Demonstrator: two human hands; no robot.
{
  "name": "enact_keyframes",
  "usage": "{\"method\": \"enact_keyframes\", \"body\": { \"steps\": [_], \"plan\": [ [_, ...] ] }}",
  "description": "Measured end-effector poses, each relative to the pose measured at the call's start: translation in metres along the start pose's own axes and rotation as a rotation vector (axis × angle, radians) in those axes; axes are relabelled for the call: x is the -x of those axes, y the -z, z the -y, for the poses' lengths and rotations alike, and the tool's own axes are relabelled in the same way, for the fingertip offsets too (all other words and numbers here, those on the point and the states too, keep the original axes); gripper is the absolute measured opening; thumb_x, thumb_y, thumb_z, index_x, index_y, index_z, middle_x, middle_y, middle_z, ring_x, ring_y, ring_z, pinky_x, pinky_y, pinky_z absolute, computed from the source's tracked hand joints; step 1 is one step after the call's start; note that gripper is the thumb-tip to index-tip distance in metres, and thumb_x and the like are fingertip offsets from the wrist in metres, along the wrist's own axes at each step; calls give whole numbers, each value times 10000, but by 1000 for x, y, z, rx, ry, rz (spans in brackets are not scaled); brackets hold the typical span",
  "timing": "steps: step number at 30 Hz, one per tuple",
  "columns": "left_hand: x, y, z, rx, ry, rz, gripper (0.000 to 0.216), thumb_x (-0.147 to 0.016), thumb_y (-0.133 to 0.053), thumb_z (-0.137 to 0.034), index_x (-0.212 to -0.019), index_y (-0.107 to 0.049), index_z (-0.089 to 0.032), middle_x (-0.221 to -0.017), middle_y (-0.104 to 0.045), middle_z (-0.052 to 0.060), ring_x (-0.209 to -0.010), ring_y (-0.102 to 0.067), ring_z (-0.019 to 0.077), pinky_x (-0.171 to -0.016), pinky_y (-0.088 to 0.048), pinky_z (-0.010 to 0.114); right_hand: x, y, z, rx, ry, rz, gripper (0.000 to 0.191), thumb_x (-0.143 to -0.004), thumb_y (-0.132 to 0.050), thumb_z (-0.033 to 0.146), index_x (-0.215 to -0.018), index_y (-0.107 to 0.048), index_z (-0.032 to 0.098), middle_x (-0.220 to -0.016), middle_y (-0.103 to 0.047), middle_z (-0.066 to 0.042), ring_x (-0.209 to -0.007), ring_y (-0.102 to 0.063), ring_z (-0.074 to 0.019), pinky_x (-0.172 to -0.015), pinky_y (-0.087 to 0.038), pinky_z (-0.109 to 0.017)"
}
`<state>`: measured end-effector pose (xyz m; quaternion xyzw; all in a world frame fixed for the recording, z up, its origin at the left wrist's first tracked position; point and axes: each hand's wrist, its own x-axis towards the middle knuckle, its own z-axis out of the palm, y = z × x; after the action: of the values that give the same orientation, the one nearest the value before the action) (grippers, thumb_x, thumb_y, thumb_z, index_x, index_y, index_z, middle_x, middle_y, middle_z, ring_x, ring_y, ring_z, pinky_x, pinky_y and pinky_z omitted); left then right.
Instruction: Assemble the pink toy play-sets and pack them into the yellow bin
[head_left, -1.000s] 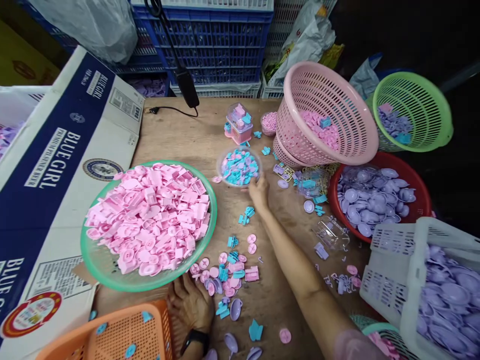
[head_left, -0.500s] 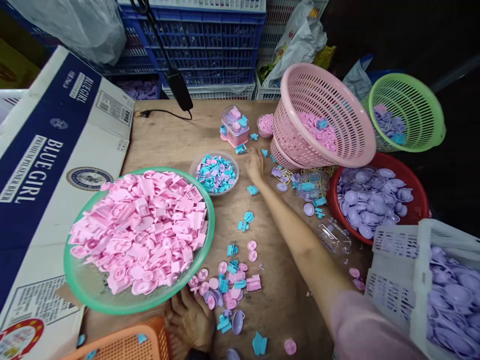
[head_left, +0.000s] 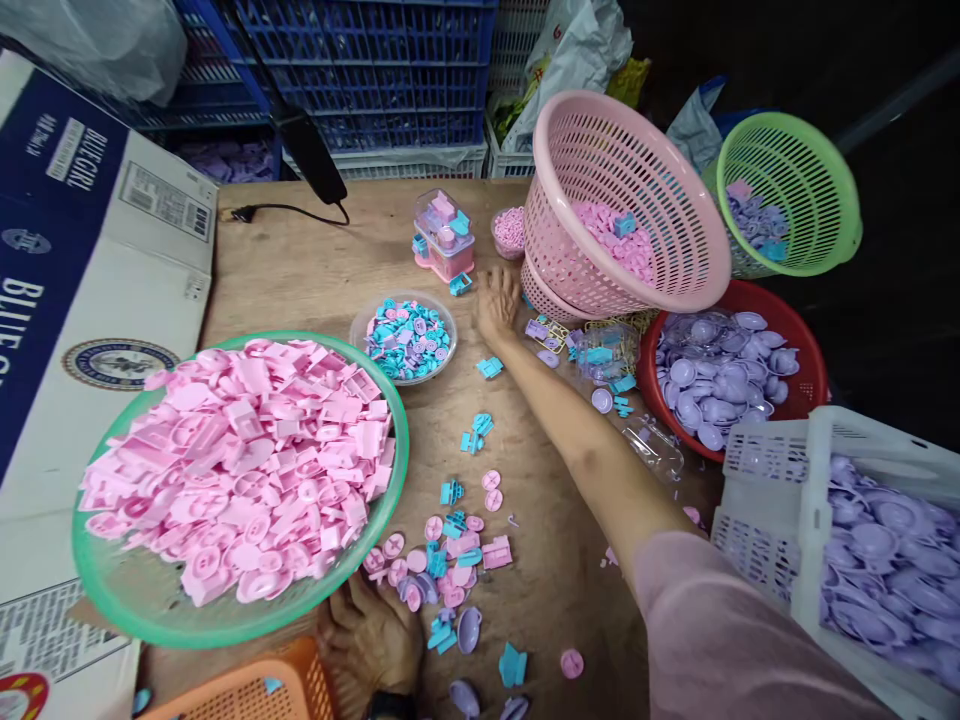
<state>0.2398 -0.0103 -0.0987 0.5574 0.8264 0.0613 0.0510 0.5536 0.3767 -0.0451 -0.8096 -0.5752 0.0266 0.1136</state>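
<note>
My right hand (head_left: 498, 303) reaches to the far part of the table, palm down, fingers stretched out. It lies between the clear box filled with pink and blue toy parts (head_left: 444, 238) and the pink basket (head_left: 551, 300). What is under the palm is hidden. A blue piece (head_left: 490, 368) lies just nearer than its wrist. My left hand (head_left: 373, 632) rests flat with fingers spread at the near edge, beside the green basin (head_left: 397, 480) of pink parts. Close to its fingertips is a loose group of pink, blue and lilac pieces (head_left: 442, 565).
A small bowl of mixed parts (head_left: 367, 325) stands mid-table. At the right are a red basin (head_left: 814, 400), a white crate (head_left: 814, 540) and a green basket (head_left: 851, 200). An orange basket (head_left: 300, 665) and a carton (head_left: 169, 265) flank the left; a black adapter (head_left: 311, 155) hangs behind.
My right hand's fingers have spread and moved over the spot where small blue pieces lay beside it. My left hand stays flat in place. The whole view has shifted slightly.
</note>
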Motion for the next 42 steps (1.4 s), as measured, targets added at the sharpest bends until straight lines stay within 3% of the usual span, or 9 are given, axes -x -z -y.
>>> {"method": "enact_keyframes", "body": {
  "steps": [3,7,14,19,22,25,29,38,42],
  "plan": [
    [-1,2,-2,-1,5,0,597,-984,-370,-380,-1488,-468,-75,-1542,-448,275,-1500,-318,415,-1077,-381,625,9,-3,-6,-36,-13,7,424,-1050,-474,171,-1466,-533,114,-1604,-395,-202,-1497,-281,-327,-1216,-223,-540],
    [-2,3,-5,17,-2,-8,586,-966,-402,-352,-1482,-471,-82,-1543,-451,274,-1505,-316,411,-1083,-386,634,28,-11,-6,-116,-38,63,407,-1006,-497,105,-1398,-595,155,-1497,-478,-161,-1368,-411,-292,-1128,-370,-469],
    [-4,5,-8,18,-5,-16,613,-982,-383,-383,-1504,-462,-71,-1550,-450,264,-1494,-334,413,-1152,-313,645,96,6,-27,-361,-55,-109,391,-1044,-375,145,-1326,-645,158,-1286,-583,-154,-1203,-541,-227,-1108,-423,-382],
    [-3,2,-6,32,-35,-52,620,-1000,-362,-423,-1490,-484,-64,-1553,-456,254,-1491,-351,401,-1175,-301,627,149,23,-59,-321,-324,-141,497,-997,-402,158,-1474,-479,42,-1353,-588,-245,-1290,-549,-284,-1090,-446,-397],
    [-3,2,-6,39,-23,-48,611,-996,-369,-413,-1496,-475,-78,-1565,-445,249,-1498,-341,398,-1172,-303,633,156,26,-76,-249,-428,-45,603,-954,-441,146,-1518,-374,-55,-1354,-587,-311,-1232,-604,-325,-1023,-487,-402],
    [-3,5,-8,43,-14,-42,602,-997,-369,-399,-1508,-464,-97,-1578,-436,235,-1500,-338,400,-1167,-312,640,154,32,-87,-194,-463,13,610,-925,-474,130,-1482,-381,-100,-1301,-614,-330,-1167,-643,-335,-973,-510,-390],
    [-5,9,-12,48,-2,-14,606,-964,-400,-353,-1516,-454,-108,-1590,-422,235,-1499,-336,417,-1174,-294,666,161,42,-93,-207,-446,33,413,-949,-486,169,-1317,-551,-8,-1163,-694,-254,-1046,-684,-323,-921,-530,-387],
    [-7,11,-12,57,-14,-19,693,-852,-467,-240,-1531,-432,-109,-1604,-401,229,-1504,-323,420,-1181,-290,680,157,55,-100,-185,-468,130,498,-957,-534,149,-1445,-483,65,-1155,-722,-208,-1008,-708,-300,-899,-540,-380],
    [-8,13,-11,41,-22,-4,641,-908,-455,-286,-1520,-440,-95,-1597,-400,241,-1473,-356,458,-1156,-327,695,193,61,-89,-213,-466,145,421,-966,-550,184,-1377,-542,91,-1137,-729,-190,-973,-707,-280,-860,-548,-356]
  ]
}}
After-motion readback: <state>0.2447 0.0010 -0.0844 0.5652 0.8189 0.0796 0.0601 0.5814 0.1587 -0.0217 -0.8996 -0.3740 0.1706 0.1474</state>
